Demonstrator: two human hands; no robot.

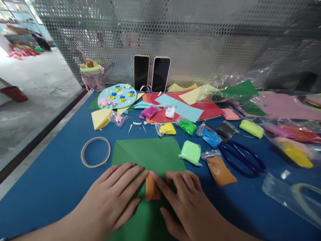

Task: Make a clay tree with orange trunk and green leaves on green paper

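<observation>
A flat strip of orange-brown modelling clay [151, 188] lies on a green paper sheet [147, 150] in front of me. My left hand [116, 194] rests on the sheet with fingers stretched out, its fingertips touching the upper left edge of the clay. From the other side, my right hand [187, 197] lays its index fingertip on the clay's upper right edge; the other fingers are bent and apart from the thumb. To the right of the sheet are a mint-green clay pack [191, 152] and a brown clay pack [221, 170].
A tape roll [84, 152] lies left of the sheet. Blue-handled scissors [243, 160] and several bagged clays are at the right. Behind them are coloured papers [180, 105], a bee-decorated disc [117, 96], two phones [141, 73] and a cup [92, 77] by a perforated metal panel [200, 43].
</observation>
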